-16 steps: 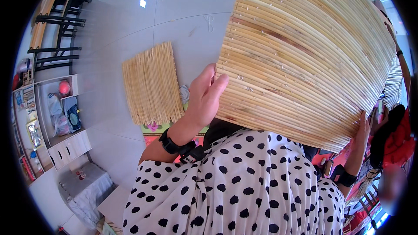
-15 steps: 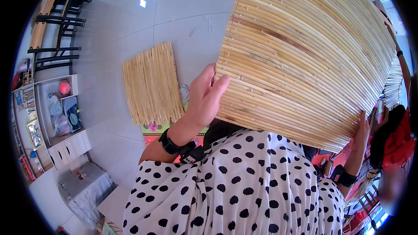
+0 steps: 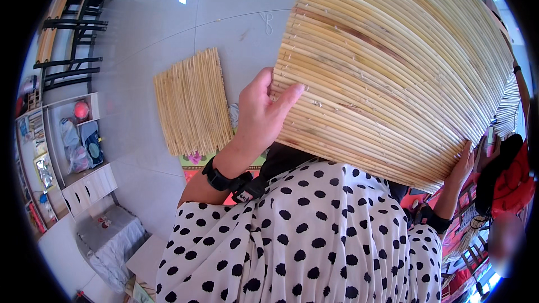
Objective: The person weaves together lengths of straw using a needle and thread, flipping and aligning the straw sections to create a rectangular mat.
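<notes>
A large mat of pale straw-coloured reeds [image 3: 382, 73], bound with short thread stitches, spreads tilted in front of me. My left hand [image 3: 263, 109] is closed on its left edge, the thumb lying on top and the fingers going behind. At the mat's lower right corner is my right hand [image 3: 461, 167], gripping the edge with its fingers partly hidden. A smaller reed mat [image 3: 193, 102] lies on the floor to the left, apart from my hands.
Folded black-framed tables or stools [image 3: 70, 33] stand at the far left, above a shelf unit [image 3: 84, 129] with bags and a red ball. A loose white string [image 3: 267, 22] lies on the tiled floor. Another person's arm [image 3: 521, 92] shows at the far right.
The large mat has shifted slightly left and upward in view, with both my hands still on it. My left thumb reaches a little further over the reeds.
</notes>
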The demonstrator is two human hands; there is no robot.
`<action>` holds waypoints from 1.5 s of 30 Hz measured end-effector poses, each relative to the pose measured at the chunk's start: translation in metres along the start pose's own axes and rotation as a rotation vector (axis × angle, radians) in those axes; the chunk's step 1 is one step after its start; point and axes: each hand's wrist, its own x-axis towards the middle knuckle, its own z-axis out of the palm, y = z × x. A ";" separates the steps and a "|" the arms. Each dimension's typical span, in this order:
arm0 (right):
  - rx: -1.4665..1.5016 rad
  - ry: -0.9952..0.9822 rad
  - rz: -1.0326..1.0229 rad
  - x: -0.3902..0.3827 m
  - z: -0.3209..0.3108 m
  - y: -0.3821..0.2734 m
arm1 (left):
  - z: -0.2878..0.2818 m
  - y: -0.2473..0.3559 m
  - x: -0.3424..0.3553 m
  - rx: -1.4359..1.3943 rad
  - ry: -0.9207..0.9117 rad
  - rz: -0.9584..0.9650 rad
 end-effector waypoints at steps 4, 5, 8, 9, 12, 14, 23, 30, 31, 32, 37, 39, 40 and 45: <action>0.039 0.031 -0.019 -0.004 0.005 -0.002 | 0.007 0.014 0.001 -0.083 0.015 -0.013; 0.047 0.031 -0.021 -0.004 0.006 -0.002 | 0.007 0.015 0.000 -0.034 0.004 0.033; 0.046 0.037 -0.031 -0.005 0.007 0.000 | 0.006 0.015 -0.001 0.119 -0.023 0.116; 0.042 0.040 -0.035 -0.005 0.006 0.000 | 0.007 0.015 0.000 0.175 -0.024 0.108; 0.053 0.045 -0.017 -0.006 0.005 0.000 | 0.008 0.014 0.000 0.264 -0.020 0.055; 0.044 0.078 -0.043 -0.012 0.008 -0.012 | 0.012 0.010 0.002 0.255 -0.013 0.034; 0.075 0.073 -0.040 -0.012 0.007 -0.011 | 0.010 -0.015 0.009 -0.055 -0.057 0.056; 0.120 0.057 -0.032 -0.014 0.009 -0.016 | 0.010 -0.009 0.007 0.012 -0.065 0.055; 0.129 0.052 -0.032 -0.013 0.008 -0.015 | 0.010 -0.010 0.008 0.001 -0.067 0.065; 0.138 0.048 -0.032 -0.013 0.008 -0.014 | 0.010 -0.008 0.007 0.036 -0.063 0.053; 0.114 0.047 -0.028 -0.012 0.005 -0.013 | 0.011 -0.001 0.006 0.135 -0.027 0.015; 0.092 0.058 -0.042 -0.012 0.005 -0.011 | 0.011 -0.002 0.006 0.109 -0.030 0.031; 0.091 0.072 -0.043 -0.012 0.006 -0.011 | 0.012 -0.002 0.008 0.096 -0.030 0.045; 0.119 0.063 -0.026 -0.012 0.005 -0.014 | 0.003 -0.007 0.014 -0.269 -0.128 -0.019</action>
